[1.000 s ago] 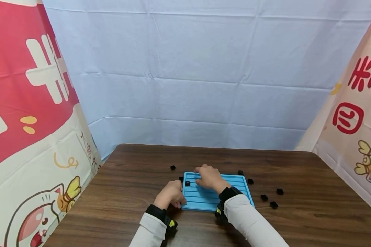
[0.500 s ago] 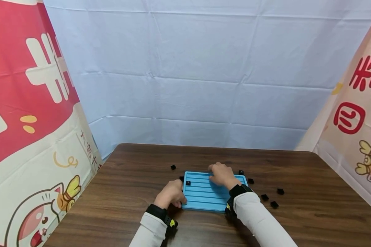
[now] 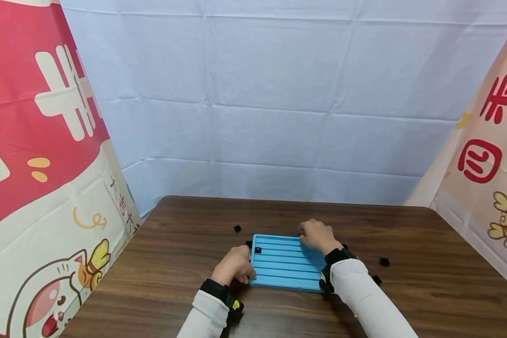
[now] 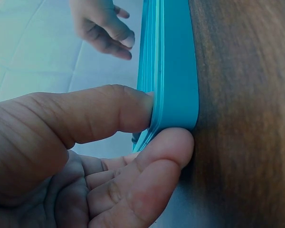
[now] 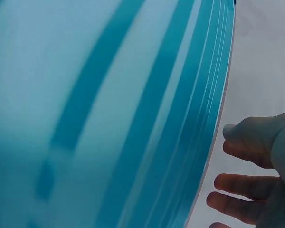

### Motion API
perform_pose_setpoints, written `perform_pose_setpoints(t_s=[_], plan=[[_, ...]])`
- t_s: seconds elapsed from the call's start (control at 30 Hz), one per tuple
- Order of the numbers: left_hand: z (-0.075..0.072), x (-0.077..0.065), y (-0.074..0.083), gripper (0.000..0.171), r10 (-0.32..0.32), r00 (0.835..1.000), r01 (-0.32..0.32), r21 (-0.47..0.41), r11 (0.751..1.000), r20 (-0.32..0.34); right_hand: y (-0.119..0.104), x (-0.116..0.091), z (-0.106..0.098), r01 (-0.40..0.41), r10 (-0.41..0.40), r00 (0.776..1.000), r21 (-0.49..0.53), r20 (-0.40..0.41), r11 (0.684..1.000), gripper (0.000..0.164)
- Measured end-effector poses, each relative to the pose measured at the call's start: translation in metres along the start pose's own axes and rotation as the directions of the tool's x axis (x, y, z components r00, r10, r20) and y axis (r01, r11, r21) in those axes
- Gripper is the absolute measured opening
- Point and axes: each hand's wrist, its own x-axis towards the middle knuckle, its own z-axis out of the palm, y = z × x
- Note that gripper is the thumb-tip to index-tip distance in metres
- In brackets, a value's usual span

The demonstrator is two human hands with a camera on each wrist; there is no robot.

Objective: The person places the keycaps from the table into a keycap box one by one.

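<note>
A light-blue ridged tray [image 3: 285, 274] lies on the wooden table. My left hand [image 3: 235, 265] pinches its near left corner; in the left wrist view the thumb [image 4: 133, 111] is on the rim and the fingertips [image 4: 173, 147] press the outer wall. My right hand [image 3: 318, 236] is above the far right part of the tray, with nothing visible in it. In the right wrist view its fingers [image 5: 242, 186] are loosely spread, apart from the tray. One small black square piece [image 3: 258, 250] sits inside the tray near its left end.
Small black pieces lie around the tray: one [image 3: 237, 228] behind it, one [image 3: 249, 243] by its left edge, and others [image 3: 384, 262] to the right, some partly hidden by my right arm. A pale cloth [image 3: 279, 117] hangs behind the table [image 3: 186, 225].
My right hand has moved right over the tray, from its middle toward its far right. The left hand keeps its grip on the corner. The tray stays nearly in place.
</note>
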Motion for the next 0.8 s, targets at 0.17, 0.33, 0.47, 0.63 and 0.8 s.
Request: perform_pose_setpoints(t_s=[0.17,0.33,0.47,0.63,0.8], plan=[[0.000,-0.001,0.000,0.030,-0.003,1.000,0.004,0.008,1.000,-0.005,0.008,-0.002,-0.005,-0.019,0.019,0.999,0.020,0.027,1.000,0.031],[0.002,0.000,-0.002,0.030,0.001,1.000,-0.001,-0.003,1.000,0.001,0.018,-0.004,-0.008,-0.049,0.046,0.997,0.050,0.059,0.998,0.025],[0.003,0.000,-0.003,0.030,0.006,1.000,-0.006,-0.014,1.000,0.006,0.029,-0.004,-0.010,-0.060,0.053,0.994,0.072,0.095,0.996,0.023],[0.004,0.001,-0.002,0.031,0.006,1.000,-0.006,-0.015,1.000,0.006,0.039,-0.004,-0.015,-0.086,0.070,0.987,0.105,0.148,0.991,0.022],[0.004,0.002,-0.001,0.030,0.008,1.000,-0.008,-0.009,1.000,0.008,0.049,-0.004,-0.019,-0.101,0.080,0.981,0.115,0.178,0.988,0.022]])
